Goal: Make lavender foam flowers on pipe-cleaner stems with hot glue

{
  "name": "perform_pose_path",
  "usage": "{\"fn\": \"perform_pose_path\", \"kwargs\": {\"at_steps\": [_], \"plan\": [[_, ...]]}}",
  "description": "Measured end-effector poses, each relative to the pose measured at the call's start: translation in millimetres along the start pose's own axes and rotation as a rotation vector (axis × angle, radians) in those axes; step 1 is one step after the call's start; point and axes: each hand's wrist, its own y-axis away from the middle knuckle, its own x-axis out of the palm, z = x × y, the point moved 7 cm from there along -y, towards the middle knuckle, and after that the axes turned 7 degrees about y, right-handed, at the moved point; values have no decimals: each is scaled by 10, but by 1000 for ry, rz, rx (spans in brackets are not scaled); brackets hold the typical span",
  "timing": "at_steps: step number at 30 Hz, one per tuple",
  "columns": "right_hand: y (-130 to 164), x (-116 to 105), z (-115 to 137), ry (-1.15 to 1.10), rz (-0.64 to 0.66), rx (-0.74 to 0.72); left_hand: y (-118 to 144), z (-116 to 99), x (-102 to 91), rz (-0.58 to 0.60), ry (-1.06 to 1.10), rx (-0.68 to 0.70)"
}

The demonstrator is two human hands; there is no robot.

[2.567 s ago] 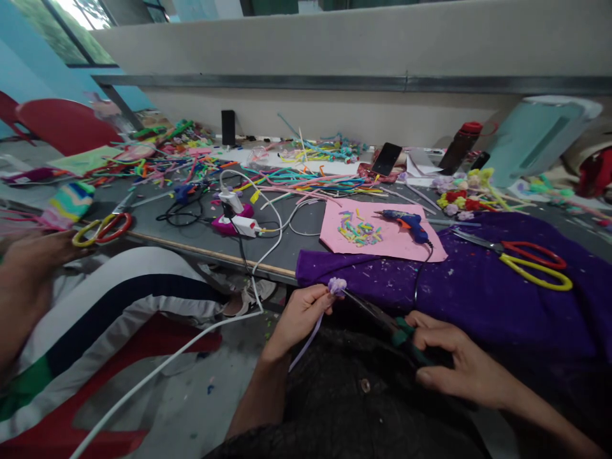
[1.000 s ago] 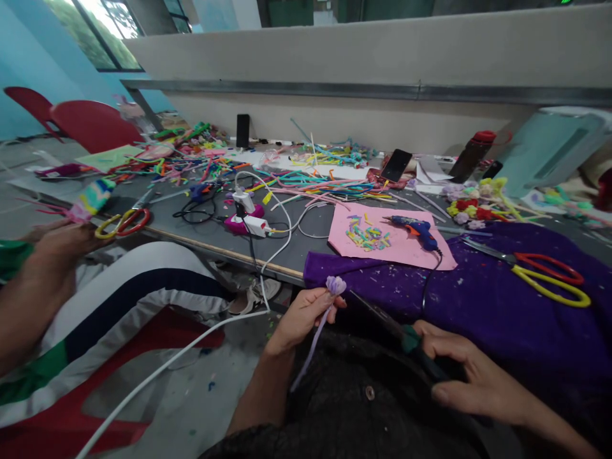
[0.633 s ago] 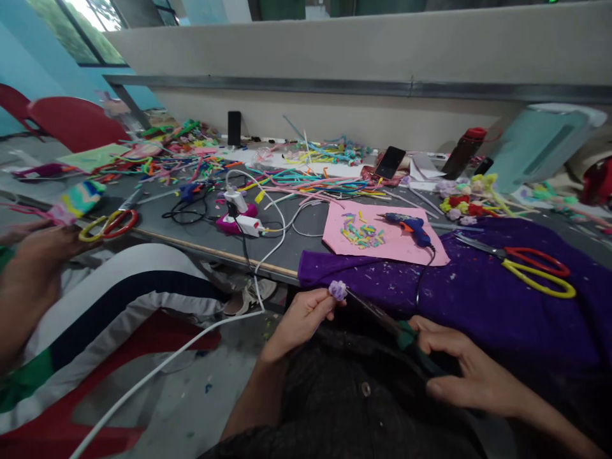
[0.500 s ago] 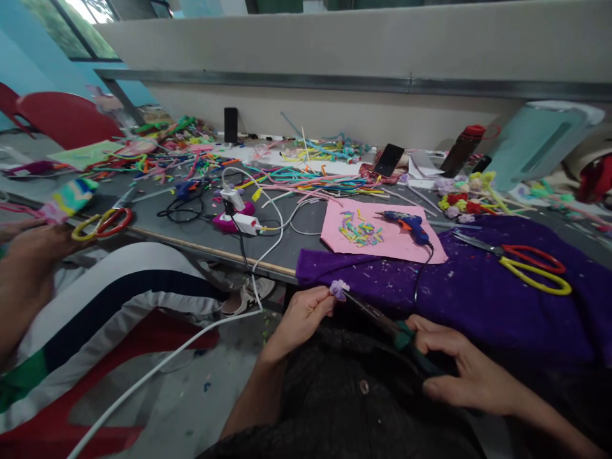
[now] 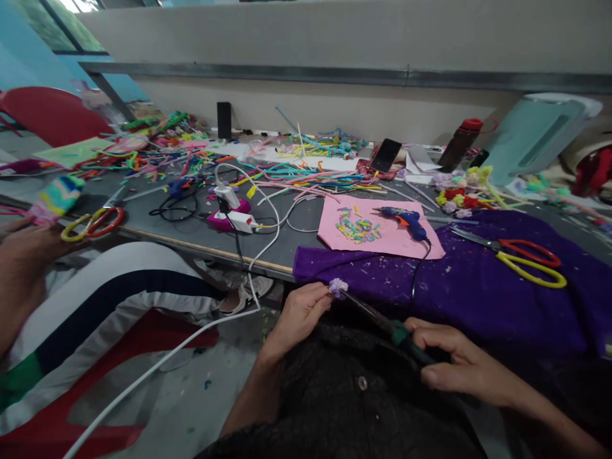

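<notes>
My left hand (image 5: 300, 310) pinches a small lilac pipe-cleaner flower (image 5: 337, 287) just below the table's front edge. My right hand (image 5: 454, 365) grips the green-handled pliers (image 5: 382, 321) over my lap, and their thin jaws reach up and left to the flower. A purple cloth (image 5: 478, 287) covers the table right behind both hands.
On the table lie a pink sheet (image 5: 377, 237) with cut bits, a blue glue gun (image 5: 404, 220), red-and-yellow scissors (image 5: 523, 258), a power strip (image 5: 232, 217) with cables, and heaps of coloured pipe cleaners (image 5: 296, 175). Another person's hand (image 5: 21, 252) and leg are at left.
The flower's loose lilac tail no longer hangs below my left hand. Both hands keep their grip and stay nearly in place; the view has shifted slightly.
</notes>
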Motion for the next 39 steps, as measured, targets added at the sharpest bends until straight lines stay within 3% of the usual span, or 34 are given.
{"fn": "perform_pose_path", "kwargs": {"at_steps": [8, 11, 18, 32, 39], "plan": [[-25, 95, -117, -297, 86, 128, -1, 25, 19, -7, -24, 38], [-29, 96, -125, -313, 94, 124, -2, 31, 13, -19, -11, 33], [25, 1, 2, -153, 66, -2, -7, 52, 10, -33, 114, -51], [11, -32, -41, 234, -154, -75, 108, 296, 184, 3, 695, -469], [-13, 10, 19, 354, -146, -81, 83, 262, 192, -14, 681, -408]]}}
